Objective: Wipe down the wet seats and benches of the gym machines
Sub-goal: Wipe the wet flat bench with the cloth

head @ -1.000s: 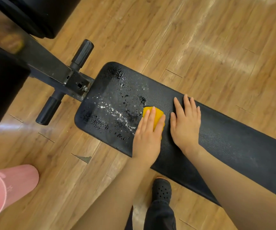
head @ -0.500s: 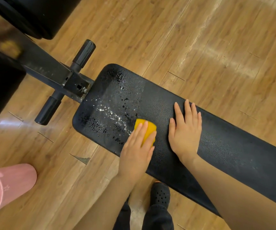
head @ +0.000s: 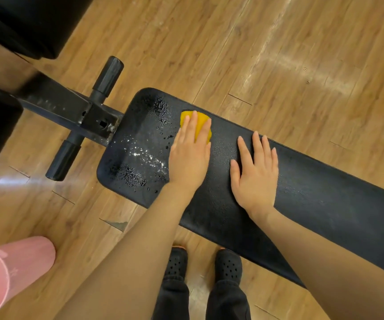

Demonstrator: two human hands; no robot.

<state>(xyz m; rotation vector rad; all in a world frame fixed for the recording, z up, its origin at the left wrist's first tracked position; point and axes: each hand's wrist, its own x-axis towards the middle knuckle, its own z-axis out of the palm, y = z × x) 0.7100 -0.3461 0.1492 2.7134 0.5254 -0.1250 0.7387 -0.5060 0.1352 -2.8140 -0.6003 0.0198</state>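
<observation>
Nearest, two black perforated clogs (head: 228,265) under dark trouser legs stand on the wood-plank floor (head: 279,65), just at the near edge of the black padded bench (head: 325,204); a pink bucket (head: 6,273) sits on the floor at the lower left. Farther up, the right hand (head: 254,175) lies flat on the pad, fingers straight and spread, holding nothing. Just beside it, the left hand (head: 190,153) presses a yellow cloth (head: 200,122) under straight fingers against the pad's far edge. Water droplets (head: 138,167) bead the bench end left of the cloth. Beyond that end, a black steel frame (head: 70,112) carries a crossbar with two roller pads (head: 107,75).
</observation>
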